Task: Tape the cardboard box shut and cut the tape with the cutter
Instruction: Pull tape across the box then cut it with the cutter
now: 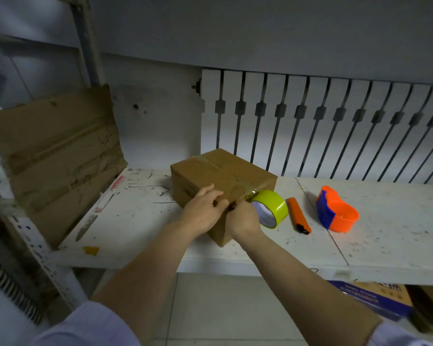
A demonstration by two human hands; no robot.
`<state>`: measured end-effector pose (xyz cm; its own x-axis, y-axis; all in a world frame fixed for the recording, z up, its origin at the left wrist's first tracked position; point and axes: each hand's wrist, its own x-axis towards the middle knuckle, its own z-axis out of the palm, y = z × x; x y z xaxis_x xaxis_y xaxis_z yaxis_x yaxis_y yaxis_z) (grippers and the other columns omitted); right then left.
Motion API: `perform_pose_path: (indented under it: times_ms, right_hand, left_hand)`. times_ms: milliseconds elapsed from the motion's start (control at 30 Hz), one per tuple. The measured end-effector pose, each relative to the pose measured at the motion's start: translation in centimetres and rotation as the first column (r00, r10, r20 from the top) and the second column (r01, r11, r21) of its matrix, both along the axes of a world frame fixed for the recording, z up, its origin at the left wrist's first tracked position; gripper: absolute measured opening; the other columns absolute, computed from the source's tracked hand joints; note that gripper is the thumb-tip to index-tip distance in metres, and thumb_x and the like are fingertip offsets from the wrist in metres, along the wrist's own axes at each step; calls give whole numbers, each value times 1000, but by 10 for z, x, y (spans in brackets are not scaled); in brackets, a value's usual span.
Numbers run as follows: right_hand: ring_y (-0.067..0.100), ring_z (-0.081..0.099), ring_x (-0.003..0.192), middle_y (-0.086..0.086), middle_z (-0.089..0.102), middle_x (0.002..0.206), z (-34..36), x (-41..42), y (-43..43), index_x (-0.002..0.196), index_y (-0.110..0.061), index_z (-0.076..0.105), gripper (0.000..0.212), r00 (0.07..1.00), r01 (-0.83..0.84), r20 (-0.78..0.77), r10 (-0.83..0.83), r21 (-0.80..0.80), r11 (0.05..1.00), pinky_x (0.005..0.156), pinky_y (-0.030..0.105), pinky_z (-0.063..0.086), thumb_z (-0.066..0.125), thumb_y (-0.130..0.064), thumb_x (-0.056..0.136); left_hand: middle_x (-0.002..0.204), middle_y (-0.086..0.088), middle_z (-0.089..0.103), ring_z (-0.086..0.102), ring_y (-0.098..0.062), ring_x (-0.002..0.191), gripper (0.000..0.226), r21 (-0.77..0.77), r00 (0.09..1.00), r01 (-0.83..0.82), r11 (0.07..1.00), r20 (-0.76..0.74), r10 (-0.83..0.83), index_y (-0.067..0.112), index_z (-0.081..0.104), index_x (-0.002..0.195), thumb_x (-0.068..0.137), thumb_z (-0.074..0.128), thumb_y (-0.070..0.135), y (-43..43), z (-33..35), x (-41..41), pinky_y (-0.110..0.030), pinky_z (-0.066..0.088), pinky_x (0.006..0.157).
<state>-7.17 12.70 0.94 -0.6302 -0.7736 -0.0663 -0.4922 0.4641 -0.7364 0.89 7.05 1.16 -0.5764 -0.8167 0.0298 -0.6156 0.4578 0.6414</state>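
A closed brown cardboard box [218,173] stands on the white bench [385,240]. A strip of clear tape runs across its top toward the near right corner. My left hand [202,211] lies flat on the box's near top edge and presses the tape down. My right hand [243,218] holds a yellow-green tape roll [273,208] against the box's right side, with tape stretched from roll to box. An orange cutter [298,214] lies on the bench just right of the roll, untouched.
An orange and blue tape dispenser [336,209] sits to the right of the cutter. A large flattened cardboard sheet [53,156] leans at the left end of the bench. A slatted white panel [335,126] rises behind. More boxes [375,300] lie under the bench.
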Motion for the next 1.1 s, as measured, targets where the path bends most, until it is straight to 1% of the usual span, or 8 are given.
perform_pose_path:
  times_ms: [67, 167, 233, 333, 467, 733, 967, 1100]
  right_hand:
    - [34, 61, 106, 20, 65, 113, 8, 0, 6, 108, 2, 61, 27, 998, -59, 4, 59, -20, 998, 78, 29, 50, 44, -9, 91]
    - [30, 58, 72, 14, 62, 77, 25, -23, 15, 68, -5, 62, 25, 987, -2, -159, -15, -108, 994, 61, 31, 46, 46, -5, 86]
    - [26, 57, 76, 10, 60, 84, 30, -52, 20, 82, -9, 69, 26, 964, 63, -241, -112, -202, 977, 63, 29, 42, 44, -5, 87]
    - [31, 49, 121, 11, 52, 131, 27, -98, 21, 125, -15, 58, 40, 951, 29, -297, -91, -207, 978, 97, 42, 45, 42, -7, 90]
    - [27, 32, 138, 6, 37, 150, 8, -138, 22, 134, -19, 50, 39, 924, -131, -368, 107, -41, 990, 113, 41, 29, 39, -16, 97]
    - [24, 53, 117, 4, 49, 134, -18, -150, 29, 124, -18, 60, 35, 934, -148, -347, 81, -171, 974, 97, 37, 48, 57, -23, 90]
    - [22, 55, 109, 4, 51, 127, -33, -157, 13, 119, -19, 61, 32, 923, -127, -384, 9, -285, 950, 90, 35, 50, 59, -23, 88]
    - [18, 54, 98, 6, 50, 121, -38, -153, 7, 111, -12, 59, 29, 948, 18, -288, -139, -386, 922, 83, 32, 49, 64, -20, 84]
  left_hand:
    - [154, 5, 25, 48, -21, 122, 46, -28, 999, -49, 998, -13, 49, 20, 42, 133, 91, 50, 35, 3, -1, 1, -37, 38, 104]
    - [135, 1, 45, 55, -25, 109, 48, -60, 998, -70, 996, 2, 71, 20, 42, 125, 83, 62, 30, 2, -2, -2, -38, 47, 89]
    - [125, -2, 48, 55, -26, 105, 48, -83, 998, -46, 995, 40, 50, 18, 44, 117, 77, 68, 30, -2, -1, -6, -41, 49, 88]
    - [132, -2, 46, 51, -24, 113, 53, -26, 1000, -23, 999, 8, 23, 16, 42, 123, 78, 70, 23, -10, -3, -8, -38, 45, 96]
    - [148, 6, 33, 42, -17, 124, 57, 0, 997, 74, 997, 8, -74, 27, 40, 131, 81, 66, 14, -22, -8, -11, -36, 37, 104]
    - [155, 13, 21, 27, -12, 138, 56, 7, 994, 105, 994, -23, -105, 31, 45, 130, 85, 57, 0, -30, -12, -22, -33, 23, 115]
    - [151, 16, 27, 33, -7, 131, 55, -68, 994, 83, 994, -61, -87, 31, 43, 132, 86, 54, 1, -32, -19, -29, -33, 32, 110]
    - [152, 15, 28, 29, -19, 136, 57, -264, 977, 77, 962, 210, -21, 34, 41, 132, 81, 59, 16, -31, -3, -34, -47, 26, 112]
